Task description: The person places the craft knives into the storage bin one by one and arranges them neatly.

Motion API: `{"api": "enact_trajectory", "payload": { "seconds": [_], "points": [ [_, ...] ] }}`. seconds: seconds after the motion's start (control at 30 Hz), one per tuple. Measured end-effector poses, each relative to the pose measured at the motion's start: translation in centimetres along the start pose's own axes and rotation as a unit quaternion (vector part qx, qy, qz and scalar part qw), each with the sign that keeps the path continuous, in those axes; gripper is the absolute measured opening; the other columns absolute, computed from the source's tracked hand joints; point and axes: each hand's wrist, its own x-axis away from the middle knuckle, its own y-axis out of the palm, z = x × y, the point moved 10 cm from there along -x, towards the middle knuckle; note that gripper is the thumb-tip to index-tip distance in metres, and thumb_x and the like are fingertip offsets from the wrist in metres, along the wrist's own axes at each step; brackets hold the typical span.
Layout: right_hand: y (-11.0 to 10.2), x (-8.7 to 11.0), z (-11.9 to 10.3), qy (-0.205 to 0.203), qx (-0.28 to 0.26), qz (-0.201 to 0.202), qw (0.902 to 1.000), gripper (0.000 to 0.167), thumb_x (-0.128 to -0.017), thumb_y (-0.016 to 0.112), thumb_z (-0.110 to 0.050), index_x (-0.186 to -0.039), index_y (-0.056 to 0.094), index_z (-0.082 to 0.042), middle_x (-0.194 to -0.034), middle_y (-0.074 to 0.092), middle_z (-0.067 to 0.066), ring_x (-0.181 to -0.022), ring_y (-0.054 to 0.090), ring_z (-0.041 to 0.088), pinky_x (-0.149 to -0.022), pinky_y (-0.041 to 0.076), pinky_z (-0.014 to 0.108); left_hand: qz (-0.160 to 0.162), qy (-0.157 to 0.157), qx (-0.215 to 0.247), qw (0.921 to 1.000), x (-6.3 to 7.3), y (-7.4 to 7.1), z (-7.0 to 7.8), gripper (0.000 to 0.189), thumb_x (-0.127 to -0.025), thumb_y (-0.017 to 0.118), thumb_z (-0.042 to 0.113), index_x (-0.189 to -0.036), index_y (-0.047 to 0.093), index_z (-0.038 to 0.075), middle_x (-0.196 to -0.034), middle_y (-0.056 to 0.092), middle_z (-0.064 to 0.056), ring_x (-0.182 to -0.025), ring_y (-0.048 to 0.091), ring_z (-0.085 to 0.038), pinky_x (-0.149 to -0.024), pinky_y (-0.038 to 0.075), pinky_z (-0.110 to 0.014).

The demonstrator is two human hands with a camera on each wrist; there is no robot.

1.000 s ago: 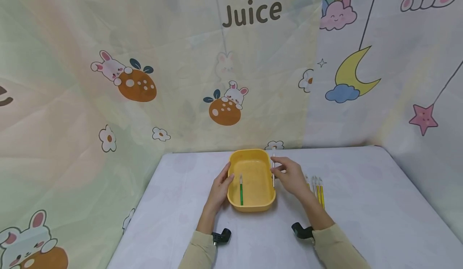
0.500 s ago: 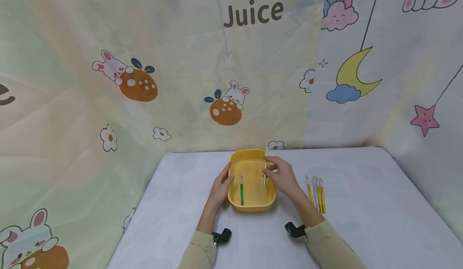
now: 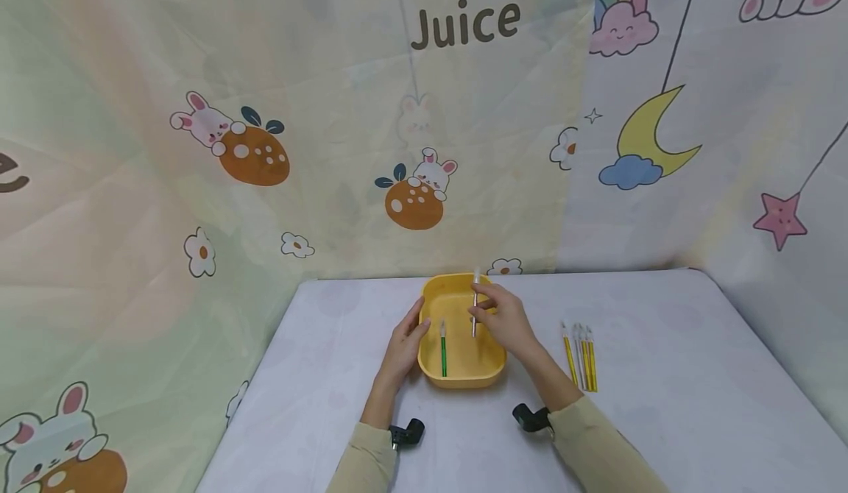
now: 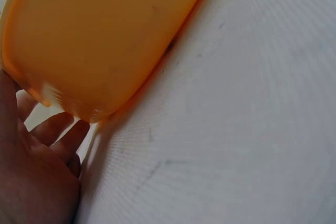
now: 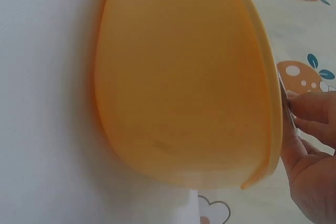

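Note:
My left hand (image 3: 400,342) grips the left wall of a yellow plastic tray (image 3: 467,368), its thumb over the rim and its fingers outside. The left wrist view has those fingers against the tray's outer wall. A slim silver pencil (image 3: 474,325) with a whitish end is pinched between the thumb and fingers of my right hand (image 3: 509,322). It stands roughly upright in the head view, over the tray's right half. On the tray's left side lies a green pencil (image 3: 443,355). In the right wrist view, the tray wall partly hides the held pencil.
Several yellow and silver pencils (image 3: 585,360) lie side by side on the white table (image 3: 662,405), right of the tray. A printed cloth backdrop (image 3: 344,184) rises behind the table's far edge.
My right hand has moved left with the silver pencil, from beside the tray's right rim to over its inside. The left hand and the tray stay in place.

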Motion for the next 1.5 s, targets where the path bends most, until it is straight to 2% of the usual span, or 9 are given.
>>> {"api": "enact_trajectory", "payload": {
  "seconds": [0.17,0.37,0.5,0.63,0.9,1.23,1.5],
  "points": [
    [0.3,-0.1,-0.4,0.000,-0.009,0.001,1.0000,0.051,-0.094,0.076,-0.006,-0.143,0.063,-0.009,-0.136,0.065,0.013,-0.103,0.072,0.025,-0.072,0.062,0.024,-0.004,0.002,0.006,1.0000,-0.1,0.1,0.0,0.053,-0.109,0.054,0.033,-0.160,0.040,0.035,-0.169,0.034,0.012,-0.160,0.023,-0.016,-0.131,0.022,-0.047],
    [0.9,-0.3,-0.8,-0.003,-0.009,-0.001,1.0000,0.051,-0.093,0.077,-0.006,-0.143,0.063,-0.008,-0.140,0.063,0.013,-0.103,0.073,0.027,-0.073,0.064,0.025,-0.003,-0.003,0.007,1.0000,-0.1,0.0,-0.2,0.051,-0.109,0.054,0.034,-0.159,0.041,0.038,-0.168,0.034,0.015,-0.160,0.024,-0.014,-0.131,0.023,-0.046],
    [1.4,-0.6,-0.9,-0.006,-0.004,-0.003,1.0000,0.051,-0.093,0.077,-0.006,-0.142,0.063,-0.008,-0.141,0.063,0.014,-0.104,0.073,0.027,-0.072,0.064,0.026,-0.005,0.002,0.004,1.0000,-0.1,0.0,-0.1,0.052,-0.109,0.053,0.034,-0.160,0.040,0.036,-0.169,0.033,0.012,-0.160,0.024,-0.017,-0.130,0.023,-0.048],
    [1.9,-0.9,-1.1,-0.012,0.000,-0.004,0.9999,0.050,-0.093,0.077,-0.005,-0.142,0.063,-0.009,-0.140,0.064,0.015,-0.104,0.073,0.027,-0.072,0.064,0.027,-0.008,0.005,0.002,0.9999,-0.1,0.0,-0.1,0.054,-0.109,0.053,0.035,-0.161,0.039,0.034,-0.170,0.032,0.009,-0.161,0.023,-0.020,-0.130,0.023,-0.050],
    [2.9,-1.3,-1.2,-0.011,0.000,-0.005,0.9999,0.051,-0.093,0.077,-0.004,-0.141,0.064,-0.009,-0.138,0.064,0.016,-0.103,0.073,0.027,-0.072,0.065,0.028,-0.011,0.005,0.010,0.9999,-0.3,0.1,-0.2,0.053,-0.109,0.053,0.034,-0.160,0.040,0.035,-0.169,0.033,0.011,-0.160,0.023,-0.017,-0.130,0.024,-0.047],
    [3.9,-1.7,-1.1,-0.020,-0.010,-0.011,0.9997,0.050,-0.092,0.077,-0.001,-0.140,0.064,-0.002,-0.136,0.064,0.020,-0.103,0.074,0.030,-0.071,0.064,0.025,-0.007,-0.003,0.007,0.9999,-0.3,0.0,-0.3,0.052,-0.109,0.054,0.035,-0.159,0.041,0.038,-0.168,0.033,0.013,-0.160,0.024,-0.015,-0.130,0.024,-0.047],
    [4.6,-2.0,-0.8,-0.019,-0.009,-0.005,0.9998,0.050,-0.089,0.078,0.002,-0.138,0.065,0.000,-0.132,0.066,0.020,-0.098,0.074,0.029,-0.069,0.064,0.025,-0.011,0.004,0.004,0.9999,-0.3,0.0,-0.3,0.052,-0.110,0.053,0.033,-0.160,0.040,0.037,-0.169,0.032,0.012,-0.160,0.023,-0.018,-0.130,0.023,-0.048]
  ]
}}
